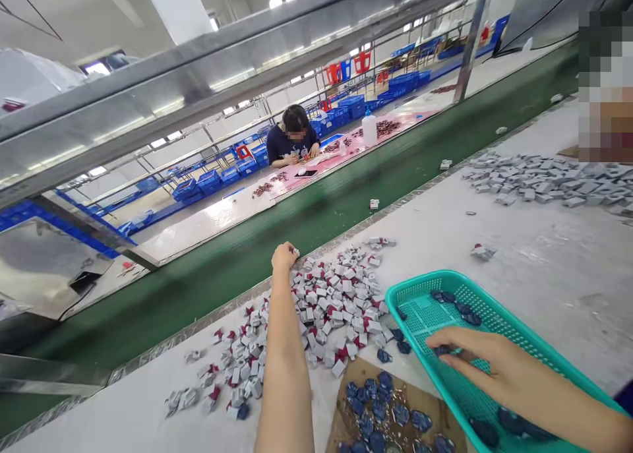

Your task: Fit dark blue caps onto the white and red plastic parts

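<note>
My left hand (284, 256) reaches far forward to the back edge of a pile of small grey-and-red parts (336, 308) on the white table; its fingers are curled closed on something I cannot make out. My right hand (475, 354) rests inside a teal plastic basket (420, 288), fingers pinched on a dark blue part (442, 350). More dark blue parts (459, 304) lie in the basket. A further heap of dark blue parts (380, 407) sits on a piece of brown cardboard (420, 400) in front of me.
A green conveyor belt (316, 222) runs along the table's far edge under a metal rail. A second pile of grey parts (544, 179) lies at the far right. Across the belt a person (291, 140) sits at another table with blue crates behind.
</note>
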Available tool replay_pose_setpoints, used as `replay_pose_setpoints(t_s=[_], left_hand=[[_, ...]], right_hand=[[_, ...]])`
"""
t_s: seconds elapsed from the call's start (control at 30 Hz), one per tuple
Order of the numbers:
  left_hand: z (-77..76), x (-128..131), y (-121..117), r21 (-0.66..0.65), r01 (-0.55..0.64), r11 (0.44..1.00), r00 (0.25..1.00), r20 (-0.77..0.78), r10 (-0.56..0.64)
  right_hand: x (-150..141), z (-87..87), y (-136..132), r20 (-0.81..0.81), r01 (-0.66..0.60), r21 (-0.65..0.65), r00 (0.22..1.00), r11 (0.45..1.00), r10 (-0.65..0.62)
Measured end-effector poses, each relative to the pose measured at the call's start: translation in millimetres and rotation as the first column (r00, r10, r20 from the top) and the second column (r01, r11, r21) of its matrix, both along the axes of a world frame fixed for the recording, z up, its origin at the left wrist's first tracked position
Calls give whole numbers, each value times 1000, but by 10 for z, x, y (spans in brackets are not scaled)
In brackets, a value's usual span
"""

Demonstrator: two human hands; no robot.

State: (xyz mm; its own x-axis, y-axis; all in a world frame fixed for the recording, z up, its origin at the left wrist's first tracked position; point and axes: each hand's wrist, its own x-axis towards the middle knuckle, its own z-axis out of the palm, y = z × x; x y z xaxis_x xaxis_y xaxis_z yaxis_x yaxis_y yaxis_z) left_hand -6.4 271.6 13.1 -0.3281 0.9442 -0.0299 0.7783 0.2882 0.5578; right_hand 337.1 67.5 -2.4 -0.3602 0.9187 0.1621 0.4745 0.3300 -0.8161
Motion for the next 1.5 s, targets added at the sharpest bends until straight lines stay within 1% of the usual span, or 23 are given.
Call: replay_pose_setpoints(t_s=[0.07,0.1,0.17,0.2,0.27,0.33,0.43,0.5,0.57,0.63,0.67,0.73,0.83,0.93,1.03,1.13,1.3,1.37,1.5], left_hand=[[39,-8,-95,50,-19,999,999,50,16],[65,-8,-173,83,-36,996,996,85,29],[112,-9,-423,162,-85,983,983,173,57],[130,-12,-606,206,-119,971,972,225,71],[152,-17,-1104,284,-204,937,935,340,100],[151,-2,-1744,320,-303,897,877,462,131],[73,112,-2776,270,-456,848,752,626,206],[-37,260,-3357,208,-571,794,651,703,284],[-173,453,-3773,147,-668,730,551,756,353],[-306,662,-4010,79,-730,679,460,791,402],[-363,761,-4069,46,-743,667,421,807,414],[-452,924,-4099,-6,-739,673,366,836,409],[-528,1045,-4035,-33,-709,704,335,863,378],[-563,1050,-3980,-34,-697,717,340,864,371],[-582,1028,-3977,-37,-696,717,352,853,385],[-599,1021,-3990,-41,-691,722,364,843,396],[-623,985,-4006,-41,-678,734,371,843,390],[-623,964,-4029,-35,-663,748,376,848,373],[-564,994,-4102,-37,-627,778,372,864,340]], right_hand=[[-71,162,-103,71,-21,-158,997,987,32],[-121,211,-160,78,-42,-193,995,980,58],[-242,226,-286,84,-112,-159,988,981,127],[-308,194,-355,84,-167,-120,980,979,178],[-430,78,-502,97,-295,-24,950,955,296],[-525,-60,-633,186,-398,51,905,916,383],[-624,-220,-740,323,-472,107,849,875,419],[-685,-280,-744,360,-498,131,830,857,427],[-755,-314,-722,389,-529,162,810,833,438],[-824,-335,-700,409,-548,189,798,815,442],[-852,-342,-695,414,-553,200,796,809,441],[-886,-355,-696,417,-549,217,800,807,432],[-876,-382,-719,407,-534,233,813,813,417],[-831,-449,-753,377,-500,269,841,823,388],[-795,-537,-790,353,-463,314,867,829,351],[-772,-578,-823,354,-460,330,870,824,344],[-759,-524,-820,363,-512,314,843,799,397],[-767,-491,-796,362,-523,300,836,797,412],[-787,-406,-751,335,-552,243,820,798,465]])
